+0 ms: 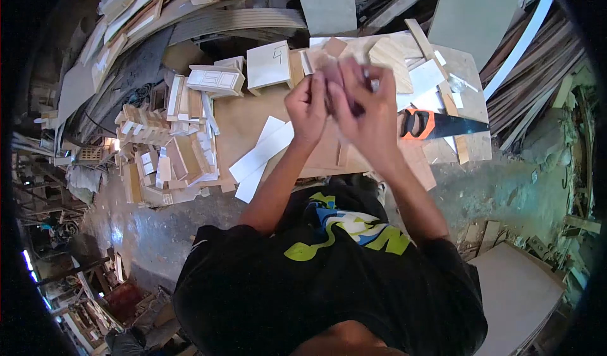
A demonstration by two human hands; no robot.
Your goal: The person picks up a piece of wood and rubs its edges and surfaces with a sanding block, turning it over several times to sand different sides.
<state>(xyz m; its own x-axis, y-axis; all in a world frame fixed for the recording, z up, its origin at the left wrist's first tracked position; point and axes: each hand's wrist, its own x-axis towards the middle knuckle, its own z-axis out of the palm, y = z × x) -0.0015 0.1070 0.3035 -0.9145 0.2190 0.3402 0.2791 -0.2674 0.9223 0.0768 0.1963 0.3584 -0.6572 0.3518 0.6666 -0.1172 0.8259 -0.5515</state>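
Both of my hands are raised over the workbench point(243, 112), close together. My left hand point(308, 109) has its fingers curled and pressed around the edge of a small brownish piece point(335, 81), which is blurred. On the other side of that piece, my right hand point(367, 103) is smeared by motion, with its fingers bent. What it holds, if anything, I cannot make out. Beneath and beside my hands lie white strips point(262, 157) and a light wooden board point(389, 59). An orange-handled saw point(446, 126) rests to the right of my right hand.
Small wooden box-like pieces, one a box marked 4 point(269, 67), stand at the bench's left, with stacked wooden parts point(183, 157) beyond. Wooden strips point(436, 65) cross the right side. A large panel point(515, 293) lies low on the right.
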